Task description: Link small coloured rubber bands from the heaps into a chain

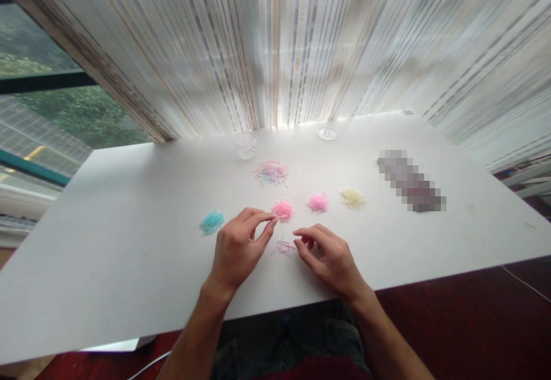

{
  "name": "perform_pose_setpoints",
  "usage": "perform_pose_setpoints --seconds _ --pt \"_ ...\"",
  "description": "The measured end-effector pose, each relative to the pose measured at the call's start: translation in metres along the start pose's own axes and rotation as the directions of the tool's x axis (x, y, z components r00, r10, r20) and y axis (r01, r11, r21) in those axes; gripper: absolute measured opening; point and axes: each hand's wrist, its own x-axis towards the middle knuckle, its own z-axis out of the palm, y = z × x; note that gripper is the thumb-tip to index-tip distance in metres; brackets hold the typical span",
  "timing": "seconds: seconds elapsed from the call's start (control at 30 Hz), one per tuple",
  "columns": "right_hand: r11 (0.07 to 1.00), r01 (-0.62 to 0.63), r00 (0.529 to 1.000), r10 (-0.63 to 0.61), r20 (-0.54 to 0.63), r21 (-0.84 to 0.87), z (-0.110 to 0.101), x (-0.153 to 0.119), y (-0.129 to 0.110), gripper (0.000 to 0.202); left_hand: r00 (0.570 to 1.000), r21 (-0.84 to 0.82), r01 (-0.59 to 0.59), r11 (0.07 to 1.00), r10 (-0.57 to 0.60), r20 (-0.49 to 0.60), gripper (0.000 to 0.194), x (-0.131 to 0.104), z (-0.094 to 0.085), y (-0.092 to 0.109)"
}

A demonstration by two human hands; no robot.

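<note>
My left hand [243, 242] pinches a thin pink strip between thumb and forefinger at the front of the pink pile [282, 210]. Curled beside a small loose pile of pink and lilac strips [283, 247], my right hand [329, 254] has a narrow gap between thumb and forefinger, and I see nothing held there. Just left of my left hand is a turquoise pile [212, 221]. To the right lie a light pink pile [318, 202] and a pale yellow pile [353, 198]. A mixed-colour pile [271, 173] sits farther back. The strips' exact kind is too small to tell.
A clear cup-like container [246, 147] and a clear round lid [328, 134] stand near the back edge of the white table [129, 265]. A blurred-out flat object [411, 182] lies at the right. A striped curtain [293, 47] hangs behind, with a window [64, 93] at left.
</note>
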Motion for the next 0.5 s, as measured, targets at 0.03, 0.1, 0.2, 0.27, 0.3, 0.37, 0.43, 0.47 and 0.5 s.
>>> perform_pose_setpoints --seconds 0.03,0.1,0.2,0.27,0.3,0.37,0.43,0.47,0.5 --pt "1.000 -0.001 1.000 0.001 0.008 -0.003 0.000 0.000 0.000 0.012 1.000 0.042 0.013 0.999 -0.012 -0.010 0.012 0.005 0.002 -0.001" --pt "1.000 -0.001 1.000 0.002 0.024 -0.010 -0.001 0.001 -0.001 0.012 0.999 0.125 0.043 0.991 -0.041 -0.022 0.011 0.014 0.007 -0.001" --pt "1.000 0.002 0.999 -0.002 0.041 -0.013 -0.001 0.001 -0.001 0.012 0.996 0.223 0.084 0.971 -0.078 -0.035 0.007 0.019 0.017 0.001" --pt "1.000 0.000 0.999 0.001 0.050 -0.016 -0.001 0.001 -0.001 0.013 0.995 0.261 0.103 0.960 -0.101 -0.023 0.005 0.020 0.022 0.002" --pt "1.000 -0.001 0.998 0.002 0.056 -0.017 -0.001 0.001 0.000 0.013 0.994 0.272 0.107 0.956 -0.109 -0.009 0.005 0.019 0.024 0.002" --pt "1.000 -0.002 0.998 0.004 0.068 -0.020 -0.001 0.001 0.000 0.013 0.993 0.280 0.104 0.954 -0.116 0.027 0.004 0.018 0.026 0.001" --pt "1.000 -0.001 0.997 0.003 0.077 -0.024 -0.001 0.000 0.000 0.013 0.992 0.276 0.096 0.956 -0.114 0.050 0.005 0.016 0.025 0.001" --pt "1.000 0.000 0.997 0.002 0.079 -0.028 -0.001 0.000 0.000 0.014 0.993 0.274 0.089 0.958 -0.108 0.055 0.006 0.014 0.024 0.000" --pt "0.999 0.000 0.997 0.002 0.080 -0.032 -0.001 0.000 0.000 0.014 0.993 0.272 0.084 0.959 -0.103 0.058 0.007 0.013 0.023 0.001"
